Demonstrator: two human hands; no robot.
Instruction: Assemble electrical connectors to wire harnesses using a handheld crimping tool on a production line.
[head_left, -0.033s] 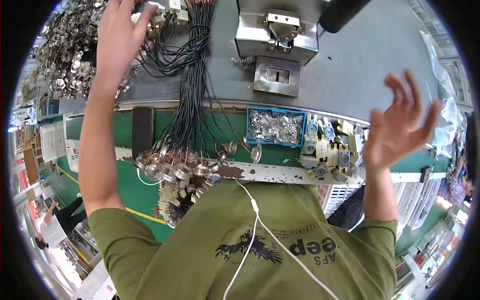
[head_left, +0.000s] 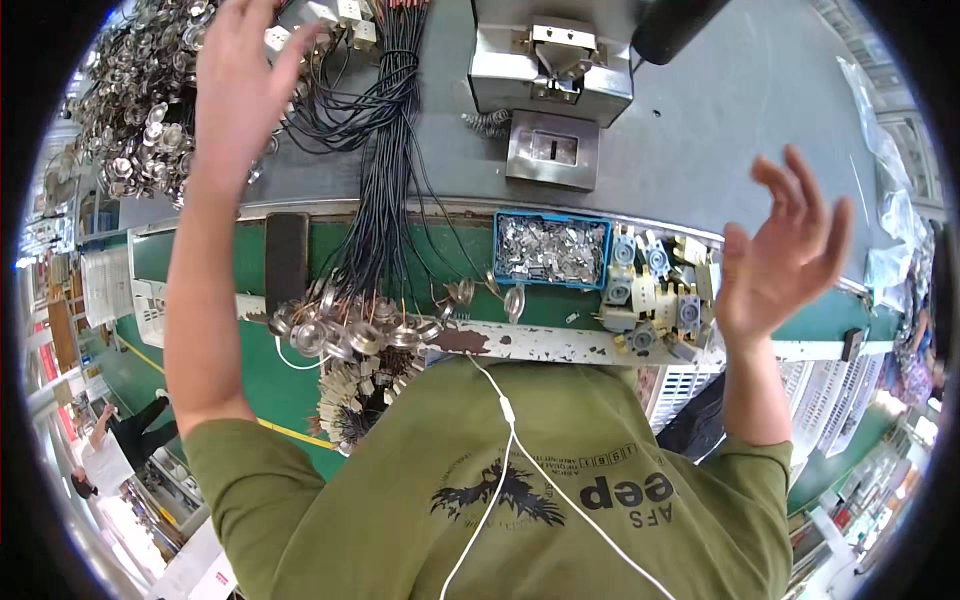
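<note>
The metal cups look glossy, the cables matt, the tray plastic.

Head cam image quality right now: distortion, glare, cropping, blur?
Head view: fisheye bows the right edge of the grey tabletop; head: highlights glint on the metal cups and metal fixture; head: left hand reaches the top edge, right hand fully framed; head: background person small, slightly soft.

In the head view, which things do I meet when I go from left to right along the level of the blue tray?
Left forearm → dark rectangular block → bundle of black wires → blue tray of small metal pieces → pale plastic parts → open right hand → clear plastic sheet.
</note>
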